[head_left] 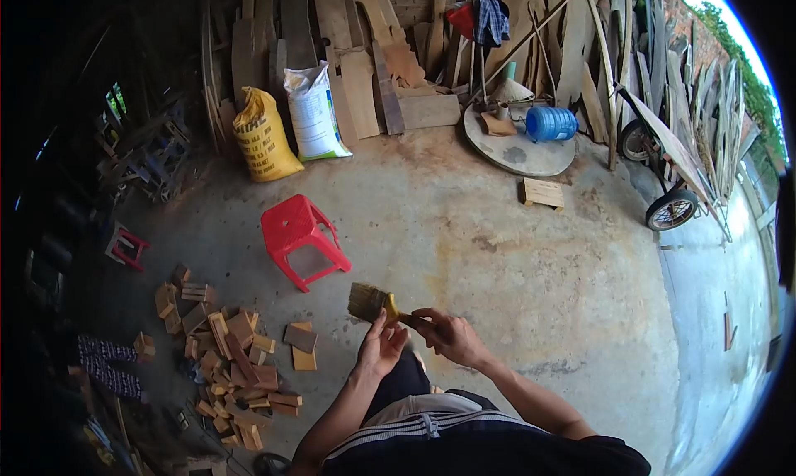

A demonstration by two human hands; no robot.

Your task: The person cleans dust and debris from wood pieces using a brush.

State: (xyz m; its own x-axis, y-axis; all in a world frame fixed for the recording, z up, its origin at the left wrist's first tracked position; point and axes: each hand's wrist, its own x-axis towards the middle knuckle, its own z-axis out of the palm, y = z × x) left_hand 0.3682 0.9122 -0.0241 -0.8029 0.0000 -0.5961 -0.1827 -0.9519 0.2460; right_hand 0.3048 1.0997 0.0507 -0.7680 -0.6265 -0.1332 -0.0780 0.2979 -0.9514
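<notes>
A wide paintbrush [366,301] with dark, stiff-looking bristles and a partly yellow handle is held in front of my body, its bristles pointing left. The fingers of my right hand [456,338] are closed around the handle end. My left hand [382,347] has its palm turned up, and its fingertips pinch the brush at the yellow part just behind the bristles. Beyond the brush stands a red plastic stool [290,225] on the concrete floor.
Wood offcuts [240,356] lie heaped at my left. A yellow sack [267,138] and a white sack [313,115] stand by leaning planks [332,20]. A blue water jug [551,124] rests on a round slab [531,155]. At right is a two-wheeled cart [672,210]; a small wooden crate [543,194] sits nearer.
</notes>
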